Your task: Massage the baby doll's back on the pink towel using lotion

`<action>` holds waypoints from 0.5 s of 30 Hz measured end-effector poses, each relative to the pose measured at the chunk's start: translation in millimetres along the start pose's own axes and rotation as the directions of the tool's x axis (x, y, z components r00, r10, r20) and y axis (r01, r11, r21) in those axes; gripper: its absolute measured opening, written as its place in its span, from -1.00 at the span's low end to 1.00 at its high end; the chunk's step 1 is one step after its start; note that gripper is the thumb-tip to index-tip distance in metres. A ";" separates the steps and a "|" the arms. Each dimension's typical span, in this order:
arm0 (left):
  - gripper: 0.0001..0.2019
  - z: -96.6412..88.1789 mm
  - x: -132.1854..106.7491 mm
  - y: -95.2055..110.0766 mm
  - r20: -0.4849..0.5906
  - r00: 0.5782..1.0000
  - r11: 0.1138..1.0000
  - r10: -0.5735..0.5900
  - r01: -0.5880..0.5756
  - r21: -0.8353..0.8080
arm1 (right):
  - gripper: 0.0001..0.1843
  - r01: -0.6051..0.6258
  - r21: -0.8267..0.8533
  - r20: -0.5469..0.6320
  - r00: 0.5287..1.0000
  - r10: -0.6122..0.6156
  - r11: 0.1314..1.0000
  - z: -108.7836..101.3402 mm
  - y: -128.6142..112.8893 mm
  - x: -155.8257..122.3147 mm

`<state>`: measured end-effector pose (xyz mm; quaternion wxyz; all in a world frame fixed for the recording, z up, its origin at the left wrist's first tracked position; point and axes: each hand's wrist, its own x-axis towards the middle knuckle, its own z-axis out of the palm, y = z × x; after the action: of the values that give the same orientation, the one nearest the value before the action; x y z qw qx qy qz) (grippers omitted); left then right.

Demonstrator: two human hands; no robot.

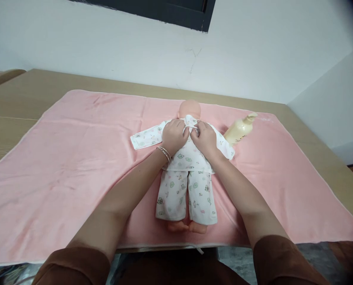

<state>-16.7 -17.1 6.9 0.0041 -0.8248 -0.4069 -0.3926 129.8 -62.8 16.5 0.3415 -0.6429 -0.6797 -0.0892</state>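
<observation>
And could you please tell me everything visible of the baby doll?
The baby doll has a bald, plastic-looking head, bare feet, and a white printed top and trousers. It lies on the pink blanket, head at the far end, sleeves spread. The left hand and right hand touch the top below the head; no facial features show.

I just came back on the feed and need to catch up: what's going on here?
A person has both bare hands at the upper part of a doll's white printed top. The left hand and right hand are close together, seemingly pinching a thin white strip between them. The doll, also in printed trousers, lies on a pink blanket spread over a table. A pump bottle is to the right of the doll, untouched.
</observation>
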 end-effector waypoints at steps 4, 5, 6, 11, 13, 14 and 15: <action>-0.75 2.0 -1.6 0.2 -0.047 0.998 0.998 -0.052 0.051 -0.036 | -0.73 -0.075 0.022 0.012 0.997 0.075 0.997 -5.7 -5.9 -1.9; -0.76 2.0 -1.5 0.4 -0.052 0.996 0.997 -0.067 0.065 -0.039 | -0.72 -0.086 0.029 0.020 0.996 0.086 0.996 -7.2 -6.8 -1.6; -0.77 1.8 -1.3 0.7 -0.055 0.995 0.996 -0.082 0.080 -0.042 | -0.70 -0.091 0.034 0.027 0.996 0.090 0.995 -8.5 -7.4 -1.1; -0.75 1.6 0.3 1.6 -0.015 0.990 0.987 -0.141 0.139 -0.075 | -0.61 -0.070 0.037 0.070 0.995 0.068 0.997 -10.0 -5.9 2.0; -0.73 2.4 1.2 1.3 0.003 0.987 0.984 -0.160 0.160 -0.084 | -0.57 -0.056 0.035 0.093 0.994 0.052 0.998 -8.4 -3.5 3.1; -0.72 3.0 1.8 1.0 0.008 0.985 0.982 -0.169 0.170 -0.085 | -0.55 -0.048 0.034 0.104 0.994 0.044 0.998 -7.3 -2.0 3.7; -0.71 3.6 2.5 0.6 0.014 0.984 0.980 -0.178 0.178 -0.083 | -0.54 -0.041 0.032 0.115 0.993 0.037 0.999 -6.0 -0.4 4.4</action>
<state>-13.1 -14.6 6.2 -0.0671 -0.7857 -0.4622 -0.4057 131.8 -62.7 23.6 0.3150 -0.6541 -0.6868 -0.0339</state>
